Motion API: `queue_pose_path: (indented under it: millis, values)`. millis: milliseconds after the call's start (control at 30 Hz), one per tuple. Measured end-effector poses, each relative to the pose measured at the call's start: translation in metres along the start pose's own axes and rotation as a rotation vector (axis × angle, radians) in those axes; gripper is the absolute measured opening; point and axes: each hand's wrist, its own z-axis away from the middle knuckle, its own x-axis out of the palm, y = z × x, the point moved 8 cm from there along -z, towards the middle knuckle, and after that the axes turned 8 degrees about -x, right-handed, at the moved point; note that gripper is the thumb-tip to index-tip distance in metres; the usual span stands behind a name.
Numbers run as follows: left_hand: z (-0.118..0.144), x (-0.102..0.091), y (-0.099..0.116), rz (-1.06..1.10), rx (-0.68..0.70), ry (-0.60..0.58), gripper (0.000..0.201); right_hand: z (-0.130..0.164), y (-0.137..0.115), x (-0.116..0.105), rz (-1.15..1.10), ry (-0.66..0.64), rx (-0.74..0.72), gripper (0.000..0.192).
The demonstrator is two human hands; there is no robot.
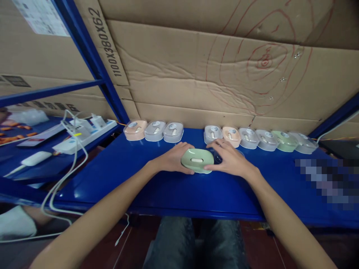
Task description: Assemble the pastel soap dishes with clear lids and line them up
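A person's two bare hands close on a pale green oval case (197,160) at the middle of a blue shelf table (174,188), the case lying flat with its long axis running left to right, squarely between the hands. The left hand (174,158) cups the case's left end, thumb along its near edge and fingers curled over the far side; the right hand (230,158) rests against the right end with its fingers spread and arched, partly over something clear or dark just behind the case (too hidden to make out). Both hands touch the case, so neither is plainly nearer, and both forearms come in from the near edge at matching angles. Along the far edge, against a cardboard wall (196,74), stands a row of similar cases: a group of three (153,130) on the left, peach then two grey, and a longer run of six (258,139) on the right. Between the groups is a gap in the row (194,133), directly beyond the green case and close to it. Open blue surface lies on the near side and to either side of the hands. Farther left, on a neighbouring shelf, sit a white power strip (84,135) and trailing cables (66,175).
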Motion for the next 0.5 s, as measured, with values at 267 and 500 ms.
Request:
queue_pose_path:
  millis: [267,500]
  values:
    - [0.000,-0.002,-0.007,-0.007,-0.037,0.019,0.083,0.025,0.059,-0.014,0.113,-0.183,0.235,0.049]
    - [0.000,-0.005,-0.006,-0.004,-0.035,0.042,0.082,0.035,0.062,-0.007,0.058,-0.301,0.298,0.060]
